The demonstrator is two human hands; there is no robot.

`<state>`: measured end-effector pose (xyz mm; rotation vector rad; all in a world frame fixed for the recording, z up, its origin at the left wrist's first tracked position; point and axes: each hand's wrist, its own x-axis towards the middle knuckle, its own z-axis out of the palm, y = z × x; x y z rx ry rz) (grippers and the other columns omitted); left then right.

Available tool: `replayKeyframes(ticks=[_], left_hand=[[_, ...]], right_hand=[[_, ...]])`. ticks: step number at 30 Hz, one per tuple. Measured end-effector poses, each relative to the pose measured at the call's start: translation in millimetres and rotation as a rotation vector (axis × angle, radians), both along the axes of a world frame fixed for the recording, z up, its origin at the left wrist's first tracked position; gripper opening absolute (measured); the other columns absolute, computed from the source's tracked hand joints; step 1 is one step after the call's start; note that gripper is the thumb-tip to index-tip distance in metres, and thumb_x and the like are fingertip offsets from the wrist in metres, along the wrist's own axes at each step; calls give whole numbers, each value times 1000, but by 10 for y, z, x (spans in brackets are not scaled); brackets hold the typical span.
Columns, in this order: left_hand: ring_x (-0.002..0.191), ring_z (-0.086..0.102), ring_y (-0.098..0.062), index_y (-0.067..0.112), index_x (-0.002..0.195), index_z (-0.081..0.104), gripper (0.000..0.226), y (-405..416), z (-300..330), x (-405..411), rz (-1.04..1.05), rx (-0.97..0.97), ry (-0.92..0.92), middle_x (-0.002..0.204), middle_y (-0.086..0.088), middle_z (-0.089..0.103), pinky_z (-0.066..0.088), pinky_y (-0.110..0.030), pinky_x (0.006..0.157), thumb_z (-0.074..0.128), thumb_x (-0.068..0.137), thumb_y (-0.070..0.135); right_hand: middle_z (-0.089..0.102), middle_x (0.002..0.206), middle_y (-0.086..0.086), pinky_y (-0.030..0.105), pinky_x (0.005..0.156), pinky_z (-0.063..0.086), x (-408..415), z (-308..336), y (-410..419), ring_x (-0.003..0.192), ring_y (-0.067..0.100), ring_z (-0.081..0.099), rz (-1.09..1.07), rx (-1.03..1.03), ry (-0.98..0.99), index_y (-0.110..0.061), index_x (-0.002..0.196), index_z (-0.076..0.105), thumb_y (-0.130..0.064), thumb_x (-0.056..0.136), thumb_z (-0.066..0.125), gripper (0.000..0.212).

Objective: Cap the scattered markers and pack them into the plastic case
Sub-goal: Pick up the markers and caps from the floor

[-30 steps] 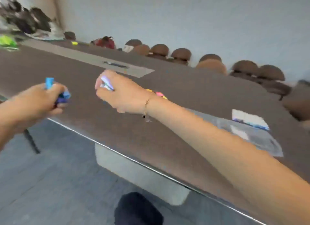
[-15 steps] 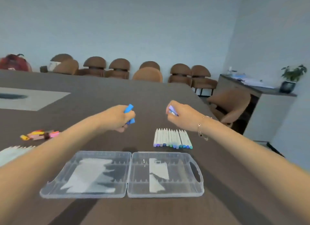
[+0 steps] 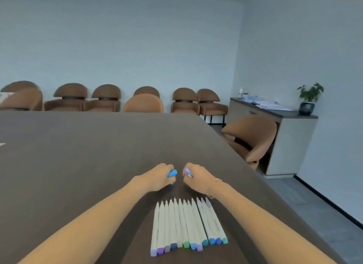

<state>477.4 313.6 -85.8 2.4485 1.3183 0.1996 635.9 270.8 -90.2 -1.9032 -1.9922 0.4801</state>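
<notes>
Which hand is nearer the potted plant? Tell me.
Right. The right hand is closer to the potted plant on the far-right cabinet; the left hand sits just beyond it, farther left.

One head-worn camera looks forward and slightly down along the bench (image 3: pixel 78 165), with the far wall's chairs (image 3: pixel 106 98) high in view.

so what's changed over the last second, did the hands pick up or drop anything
Nothing was picked up or dropped. The left hand holds its blue cap, the right hand its purple piece; the fists have drawn closer. The view tilted up, losing the case. The marker row lies unchanged.
</notes>
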Motion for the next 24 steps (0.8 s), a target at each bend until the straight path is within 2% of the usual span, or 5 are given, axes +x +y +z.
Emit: replayKeyframes(ticks=[4,6,9,18,24], left_hand=[[76,47,-16,15,101,52,20,100,-167,65,-52,54,25,94,0,45,38,-29,73,51,93,34],[71,47,-13,18,103,51,25,103,-158,47,-111,90,57,94,3,44,38,-26,67,52,92,40],[79,51,-11,21,108,52,26,106,-142,-13,-175,156,98,96,6,44,38,-20,65,54,91,40],[104,48,2,32,118,56,28,72,-318,-188,-243,5,-281,109,23,54,41,-12,85,60,90,30],[118,49,-2,26,127,54,30,35,-286,-190,-89,-177,-438,130,11,53,40,-18,96,48,98,21]], right_hand=[[54,114,12,29,78,44,60,-146,99,93,21,52,-2,-16,-19,-10,104,52,-17,92,49,13],[50,111,5,22,71,41,65,-161,102,92,17,51,10,0,-5,-13,109,53,-22,92,54,19],[48,111,4,16,65,36,39,-168,104,89,12,47,44,25,-30,-15,119,50,-24,92,57,30],[59,116,-7,28,100,42,172,-209,23,111,9,52,107,33,241,-24,124,56,-29,89,62,36],[54,120,-8,22,94,40,228,-135,-69,110,7,50,-29,-74,505,-27,129,52,-30,96,50,33]])
